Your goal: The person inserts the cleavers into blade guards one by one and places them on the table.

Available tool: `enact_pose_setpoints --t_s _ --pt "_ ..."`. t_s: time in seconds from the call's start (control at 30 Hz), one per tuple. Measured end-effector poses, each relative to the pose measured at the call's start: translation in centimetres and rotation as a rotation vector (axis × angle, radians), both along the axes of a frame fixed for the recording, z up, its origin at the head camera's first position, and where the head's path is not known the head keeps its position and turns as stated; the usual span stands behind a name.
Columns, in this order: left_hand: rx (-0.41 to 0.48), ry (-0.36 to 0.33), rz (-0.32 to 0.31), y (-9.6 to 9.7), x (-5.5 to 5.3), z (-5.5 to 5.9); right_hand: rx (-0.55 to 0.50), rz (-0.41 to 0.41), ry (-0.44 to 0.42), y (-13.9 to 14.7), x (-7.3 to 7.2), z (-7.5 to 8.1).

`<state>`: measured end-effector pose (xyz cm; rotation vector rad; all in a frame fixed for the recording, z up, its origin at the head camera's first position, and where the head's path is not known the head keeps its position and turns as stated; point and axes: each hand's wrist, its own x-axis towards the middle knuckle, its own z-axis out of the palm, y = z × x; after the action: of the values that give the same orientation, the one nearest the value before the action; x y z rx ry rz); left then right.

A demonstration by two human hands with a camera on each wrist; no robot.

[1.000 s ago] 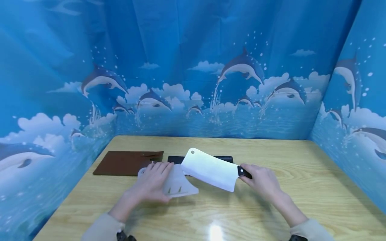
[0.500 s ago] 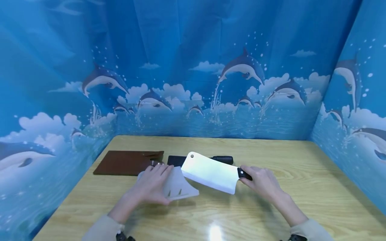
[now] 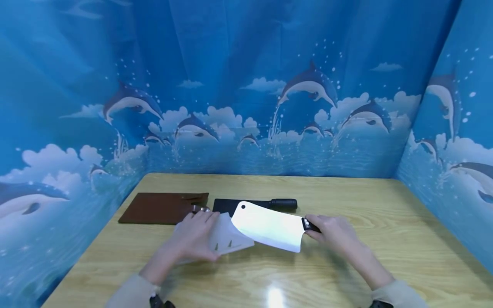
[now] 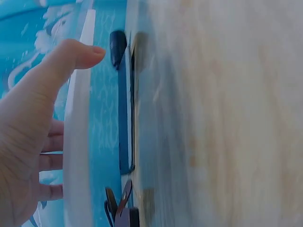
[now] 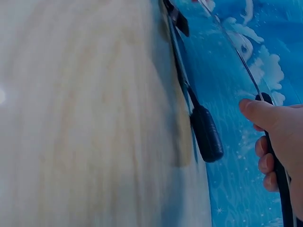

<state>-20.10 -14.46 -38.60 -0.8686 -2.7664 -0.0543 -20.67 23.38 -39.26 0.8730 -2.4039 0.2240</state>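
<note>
In the head view my right hand (image 3: pixel 334 233) grips the black handle of a cleaver (image 3: pixel 269 226). Its broad, shiny blade points left, with a round hole near the tip. My left hand (image 3: pixel 195 235) holds a flat white plastic piece (image 3: pixel 228 235) with a curved edge and small pointed slots, partly hidden by the hand. Blade tip and white piece overlap in the view; whether they touch I cannot tell. From the left wrist, the white piece (image 4: pixel 78 127) appears edge-on between thumb and fingers. On the right wrist view, fingers (image 5: pixel 266 163) curl round the cleaver handle (image 5: pixel 280 189).
Behind the cleaver, a dark flat-bladed tool with a black handle (image 3: pixel 284 204) lies on the wooden table (image 3: pixel 346 192). A brown leather sheath (image 3: pixel 158 208) with straps lies at back left. Blue dolphin-print curtains (image 3: pixel 239 85) enclose the back and sides.
The cleaver has come down toward the table, its tip dropping most, so more of the dark tool behind shows. The white piece has lowered slightly; both hands keep their hold.
</note>
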Motion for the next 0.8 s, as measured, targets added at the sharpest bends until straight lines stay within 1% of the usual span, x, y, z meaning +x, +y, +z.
enact_pose_setpoints --t_s 0.07,0.13,0.27,0.4,0.63,0.8 --pt "0.002 -0.029 0.027 -0.1 0.0 0.1 0.001 0.019 0.002 -0.1 0.1 -0.2" --pt "0.005 -0.048 0.035 -0.2 0.0 0.1 -0.012 0.030 -0.009 -0.2 0.1 -0.5" --pt "-0.005 -0.049 0.014 -0.3 0.0 0.1 -0.017 0.054 -0.024 0.0 0.1 -0.7" --pt "-0.010 -0.044 -0.008 -0.4 0.1 0.0 -0.021 0.114 -0.034 0.4 0.2 -0.6" --pt "-0.024 -0.029 -0.093 -0.6 0.3 0.2 -0.022 0.236 -0.010 1.1 0.1 -0.5" --pt "-0.060 0.021 -0.159 -0.5 0.5 0.4 -0.031 0.282 -0.013 1.3 0.1 -0.3"
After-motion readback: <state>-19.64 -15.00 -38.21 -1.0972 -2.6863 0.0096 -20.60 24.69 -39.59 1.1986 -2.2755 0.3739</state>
